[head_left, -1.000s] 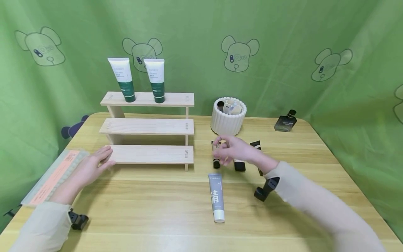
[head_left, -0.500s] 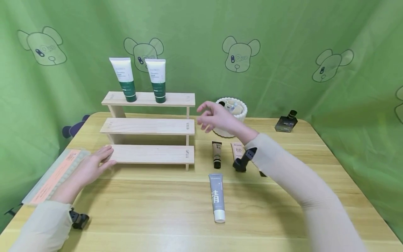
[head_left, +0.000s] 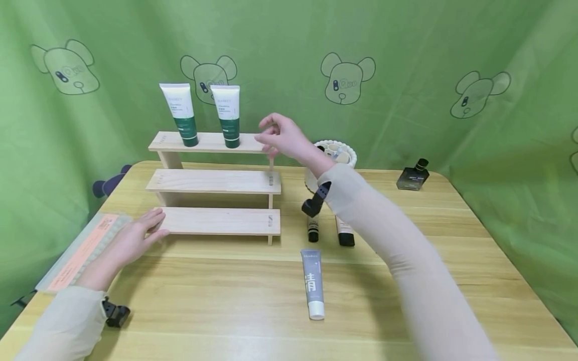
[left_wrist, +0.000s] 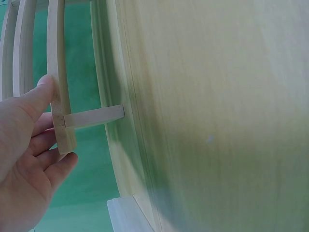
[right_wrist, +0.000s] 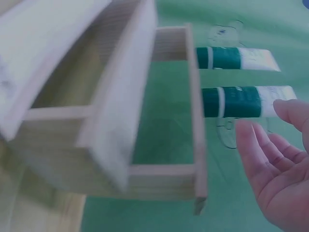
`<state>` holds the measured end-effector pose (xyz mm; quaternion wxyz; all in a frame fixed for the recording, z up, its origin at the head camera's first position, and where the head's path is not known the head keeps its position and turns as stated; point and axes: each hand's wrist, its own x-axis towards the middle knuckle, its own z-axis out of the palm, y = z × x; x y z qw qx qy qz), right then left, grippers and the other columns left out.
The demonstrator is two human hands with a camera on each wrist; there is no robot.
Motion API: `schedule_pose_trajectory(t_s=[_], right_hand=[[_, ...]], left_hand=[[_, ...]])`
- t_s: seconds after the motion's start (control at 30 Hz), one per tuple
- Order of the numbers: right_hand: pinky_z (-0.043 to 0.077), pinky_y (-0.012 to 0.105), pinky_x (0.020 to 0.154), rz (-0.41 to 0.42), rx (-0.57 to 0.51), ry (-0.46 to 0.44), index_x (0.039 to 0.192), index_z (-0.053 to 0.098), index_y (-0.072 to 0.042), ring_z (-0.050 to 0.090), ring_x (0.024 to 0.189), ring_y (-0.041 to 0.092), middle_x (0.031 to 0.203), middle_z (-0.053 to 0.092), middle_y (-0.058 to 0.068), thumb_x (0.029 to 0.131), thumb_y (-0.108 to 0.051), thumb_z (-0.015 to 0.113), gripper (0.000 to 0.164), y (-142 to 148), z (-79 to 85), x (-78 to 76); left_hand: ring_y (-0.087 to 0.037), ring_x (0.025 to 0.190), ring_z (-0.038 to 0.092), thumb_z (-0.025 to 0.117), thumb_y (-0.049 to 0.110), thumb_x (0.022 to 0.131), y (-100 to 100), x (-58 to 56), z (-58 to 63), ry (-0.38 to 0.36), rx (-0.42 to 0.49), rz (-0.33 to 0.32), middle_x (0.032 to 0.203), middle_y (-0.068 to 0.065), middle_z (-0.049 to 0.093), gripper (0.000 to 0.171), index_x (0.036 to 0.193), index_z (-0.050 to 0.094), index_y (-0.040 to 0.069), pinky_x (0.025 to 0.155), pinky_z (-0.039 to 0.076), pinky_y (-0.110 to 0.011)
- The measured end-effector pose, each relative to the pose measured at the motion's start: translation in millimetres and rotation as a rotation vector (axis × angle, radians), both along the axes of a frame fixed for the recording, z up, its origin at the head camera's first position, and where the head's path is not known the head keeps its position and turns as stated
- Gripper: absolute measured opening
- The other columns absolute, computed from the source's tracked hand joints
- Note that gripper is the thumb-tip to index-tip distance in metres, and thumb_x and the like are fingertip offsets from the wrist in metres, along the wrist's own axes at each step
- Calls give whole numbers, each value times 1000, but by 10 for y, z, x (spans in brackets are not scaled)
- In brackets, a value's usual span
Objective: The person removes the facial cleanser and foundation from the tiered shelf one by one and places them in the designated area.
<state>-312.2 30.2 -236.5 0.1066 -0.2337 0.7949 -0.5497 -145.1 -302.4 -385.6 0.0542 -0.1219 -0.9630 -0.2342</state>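
Observation:
A three-tier wooden display stand (head_left: 217,220) stands on the left of the table. My left hand (head_left: 131,240) grips the left end of its lowest shelf, thumb on one face and fingers round the other, as the left wrist view shows. Two white-and-green squeeze tubes stand on their caps on the top tier: a left tube (head_left: 178,110) and a right tube (head_left: 227,115). My right hand (head_left: 289,138) hovers by the right end of that tier, fingers loosely bent and holding nothing. In the right wrist view, the hand (right_wrist: 280,164) is close to the nearer green-and-white tube (right_wrist: 241,101).
A grey squeeze tube (head_left: 312,283) lies front centre. Behind it lie a small black-capped tube (head_left: 313,231) and a pink tube (head_left: 345,235), both partly covered by my right arm. A white ribbed brush holder (head_left: 349,150) and dark perfume bottle (head_left: 413,176) stand at the back.
My right hand has moved left and up, from over the small tubes, past the brush holder, to the stand's top tier. The left hand stays on the lowest shelf.

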Motion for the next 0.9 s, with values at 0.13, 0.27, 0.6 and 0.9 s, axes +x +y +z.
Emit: schedule_pose_trajectory(t_s=[0.13,0.27,0.6,0.9], right_hand=[[56,35,68,-49,-42,16,120,47,-5,62,81,26,103,57,14,88,-16,64,39,-100,97,-69],[57,33,66,-69,-73,12,122,46,-6,61,83,26,107,56,12,87,-17,65,41,-216,145,-147],[57,32,64,-90,-87,15,128,44,-9,61,87,29,113,55,10,86,-18,66,48,-499,172,-258],[56,31,61,-156,-57,16,124,50,-12,62,81,27,106,59,7,87,-18,65,40,-651,127,-288]], left_hand=[[-45,128,27,56,31,93,5,-3,4,-2,-1,-1,139,-30,31,59,130,41,-13,105,20,-54],[-45,128,27,55,31,93,8,0,7,-2,-3,-2,138,-30,31,59,130,41,-13,105,20,-54],[-45,127,27,55,31,93,14,0,5,-4,-4,0,138,-30,31,59,130,41,-13,104,21,-55],[-46,127,27,55,31,93,9,-2,2,-1,-8,1,138,-30,31,59,129,41,-13,104,21,-56]])
